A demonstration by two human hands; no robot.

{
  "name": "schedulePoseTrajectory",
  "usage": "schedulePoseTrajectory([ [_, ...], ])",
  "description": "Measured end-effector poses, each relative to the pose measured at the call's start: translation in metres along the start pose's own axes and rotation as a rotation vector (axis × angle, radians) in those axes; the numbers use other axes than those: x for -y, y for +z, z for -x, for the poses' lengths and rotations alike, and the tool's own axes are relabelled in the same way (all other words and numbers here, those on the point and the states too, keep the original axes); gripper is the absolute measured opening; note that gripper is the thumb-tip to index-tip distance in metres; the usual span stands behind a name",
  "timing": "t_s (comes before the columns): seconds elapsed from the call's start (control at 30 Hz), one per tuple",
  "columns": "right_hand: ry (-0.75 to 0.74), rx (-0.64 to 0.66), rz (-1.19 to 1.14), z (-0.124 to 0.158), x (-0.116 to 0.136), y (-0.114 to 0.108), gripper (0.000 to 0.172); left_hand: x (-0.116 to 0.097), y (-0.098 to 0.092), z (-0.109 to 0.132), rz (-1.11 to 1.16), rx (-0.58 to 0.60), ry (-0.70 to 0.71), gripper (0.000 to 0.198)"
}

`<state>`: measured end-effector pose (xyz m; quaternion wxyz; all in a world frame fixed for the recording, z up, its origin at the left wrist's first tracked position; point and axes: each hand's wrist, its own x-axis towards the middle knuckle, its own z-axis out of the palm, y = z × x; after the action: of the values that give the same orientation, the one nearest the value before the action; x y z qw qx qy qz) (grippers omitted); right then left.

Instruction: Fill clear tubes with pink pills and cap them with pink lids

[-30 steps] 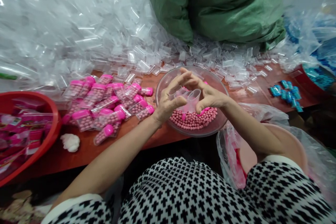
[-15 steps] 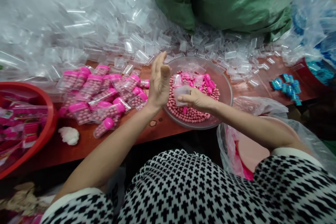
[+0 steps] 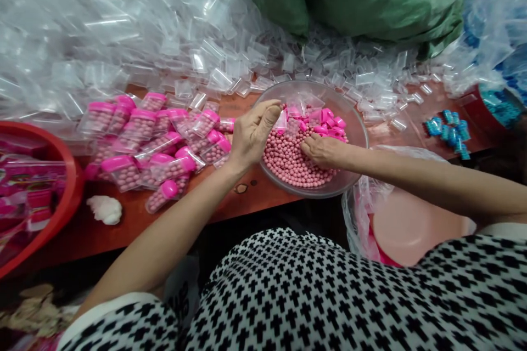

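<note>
Pink beads [image 3: 287, 160], likely near for reach
Your right hand [image 3: 324, 150] rests among them, left hand [image 3: 252, 135] aloft; I can't tell either grip.

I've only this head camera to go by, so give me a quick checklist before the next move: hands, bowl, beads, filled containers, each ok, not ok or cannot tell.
1. Right hand at the pink beads: ok, touching them.
2. Left hand, grip empty: cannot tell.
3. Beads inside the bowl: ok.
4. Bowl holding beads only: not ok, pink caps lie there too.
5. Filled containers outside the bowl: ok, piled left of it.
</note>
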<state>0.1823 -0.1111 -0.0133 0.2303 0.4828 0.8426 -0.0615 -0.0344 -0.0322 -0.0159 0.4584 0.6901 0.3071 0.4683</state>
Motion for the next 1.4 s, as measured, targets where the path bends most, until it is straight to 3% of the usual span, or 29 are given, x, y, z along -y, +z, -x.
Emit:
schedulePoseTrajectory([
  [0.07, -0.119, 0.012, 0.011, -0.013, 0.011, -0.002, 0.024, -0.001, 0.002, 0.002, -0.010, -0.028, 0.008, 0.068],
  [0.17, -0.227, -0.074, -0.071, -0.036, 0.028, -0.003, 0.030, 0.000, 0.007, 0.006, 0.030, -0.099, -0.001, 0.066],
  [0.33, -0.089, -0.261, -0.458, -0.067, 0.037, 0.015, 0.031, 0.001, 0.014, 0.008, 0.130, -0.152, 0.007, 0.061],
  [0.5, -0.113, -0.437, -1.013, -0.085, 0.031, 0.030, 0.078, 0.002, 0.013, 0.008, 0.187, -0.184, -0.008, 0.058],
  [0.57, -0.093, -0.468, -1.220, -0.086, 0.032, 0.029, 0.083, 0.003, 0.012, 0.009, 0.191, -0.185, -0.018, 0.058],
  [0.7, -0.053, -0.414, -1.519, -0.075, 0.035, 0.016, 0.092, 0.007, 0.010, 0.010, 0.180, -0.172, -0.025, 0.055],
  [0.83, -0.085, -0.474, -1.544, -0.053, 0.027, -0.002, 0.098, 0.009, 0.008, 0.011, 0.120, -0.163, -0.008, 0.046],
  [1.0, -0.009, -0.543, -1.491, -0.037, 0.016, -0.011, 0.098, 0.003, 0.005, 0.010, -0.010, -0.156, -0.006, 0.030],
  [1.17, -0.037, -0.611, -1.460, -0.029, 0.013, -0.010, 0.093, -0.016, -0.001, 0.009, -0.120, 0.030, -0.020, 0.017],
  [1.27, -0.034, -0.622, -1.469, -0.027, 0.013, -0.009, 0.089, -0.022, -0.002, 0.009, -0.141, 0.168, -0.036, 0.024],
  [1.4, -0.058, -0.589, -1.514, -0.029, 0.016, -0.007, 0.086, -0.022, -0.002, 0.009, -0.154, 0.200, -0.065, 0.030],
])
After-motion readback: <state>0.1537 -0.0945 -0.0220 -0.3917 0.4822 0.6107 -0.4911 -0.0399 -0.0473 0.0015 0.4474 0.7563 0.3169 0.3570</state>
